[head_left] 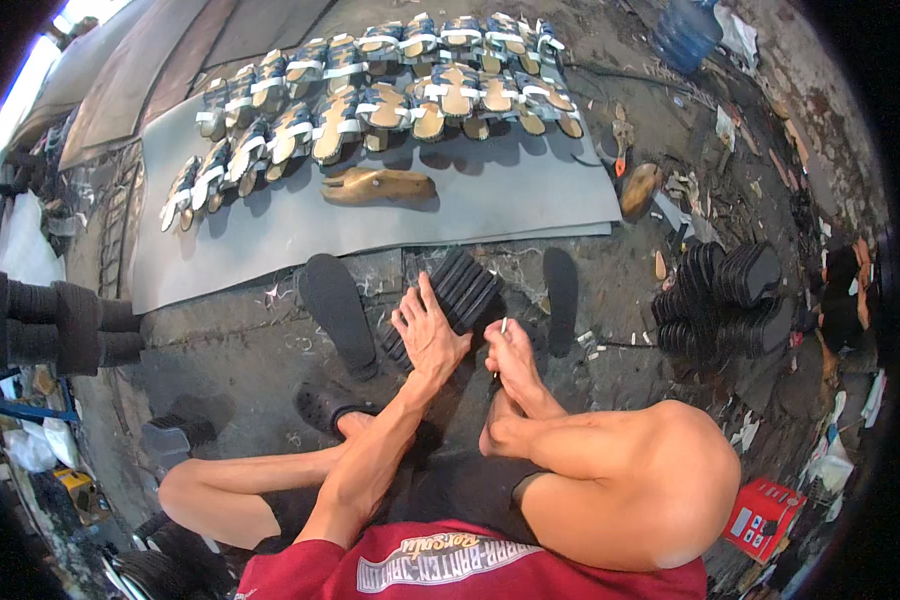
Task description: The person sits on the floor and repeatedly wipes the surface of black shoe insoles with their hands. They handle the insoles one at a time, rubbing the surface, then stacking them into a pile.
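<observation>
Left hand [430,330] spread, right hand [511,352] balled up

So the left forearm [375,455] reaches way forward, hand back-side up, fingers fanned, thumb stuck out toward the right. Right one's basically a fist, with just a short bit of right forearm [542,398] showing past the bent right leg [620,445].

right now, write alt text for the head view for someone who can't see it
A left hand is spread over a bundle of black slabs, while the right hand grips a thin white-ended stick. Beyond, rows of sandals and a wooden shoe last lie on a grey sheet.
</observation>
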`<state>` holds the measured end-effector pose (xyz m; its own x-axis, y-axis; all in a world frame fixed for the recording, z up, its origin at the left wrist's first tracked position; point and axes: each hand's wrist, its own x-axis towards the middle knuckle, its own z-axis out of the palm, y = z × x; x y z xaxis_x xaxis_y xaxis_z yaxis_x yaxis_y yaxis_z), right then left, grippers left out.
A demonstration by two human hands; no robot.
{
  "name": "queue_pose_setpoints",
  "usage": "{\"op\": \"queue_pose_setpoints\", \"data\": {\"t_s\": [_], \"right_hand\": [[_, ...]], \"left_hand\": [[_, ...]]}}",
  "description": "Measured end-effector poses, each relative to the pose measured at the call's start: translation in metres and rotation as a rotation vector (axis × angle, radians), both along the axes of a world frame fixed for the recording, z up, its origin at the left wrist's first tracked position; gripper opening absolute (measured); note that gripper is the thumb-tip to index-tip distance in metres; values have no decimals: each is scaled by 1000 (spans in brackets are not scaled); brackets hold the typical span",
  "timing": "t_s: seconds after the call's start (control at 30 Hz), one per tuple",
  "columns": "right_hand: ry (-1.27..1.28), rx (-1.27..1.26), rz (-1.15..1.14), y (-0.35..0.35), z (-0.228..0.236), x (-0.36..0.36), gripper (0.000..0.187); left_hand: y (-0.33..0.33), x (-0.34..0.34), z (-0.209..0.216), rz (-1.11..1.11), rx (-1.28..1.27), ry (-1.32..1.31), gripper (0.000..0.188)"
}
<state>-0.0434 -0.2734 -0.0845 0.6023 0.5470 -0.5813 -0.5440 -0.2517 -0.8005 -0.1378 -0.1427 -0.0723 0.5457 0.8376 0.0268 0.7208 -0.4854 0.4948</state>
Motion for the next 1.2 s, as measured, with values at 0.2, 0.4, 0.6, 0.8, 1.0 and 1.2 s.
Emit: {"op": "queue_pose_setpoints", "data": {"t_s": [0.2,0.4,0.6,0.8,1.0,1.2], "right_hand": [[-1108,80,320,37,176,55,47],[-1373,116,839,85,142,15,60],[-1506,-43,661,85,146,50,39],[-1330,-89,564,87,111,89,45],[-832,-144,837,95,-14,76,55],[-1041,3,648,93,-9,96,54]], "left_hand": [[-10,-32,24,-29,-56,-524,122],[-25,-55,-75,-218,-166,-821,139],[-20,-44,18,-134,-51,-570,138],[-32,-67,13,-97,-71,63,154],[-36,-66,1,-96,-46,49,155],[-20,-77,10,92,-244,-147,146]]}}
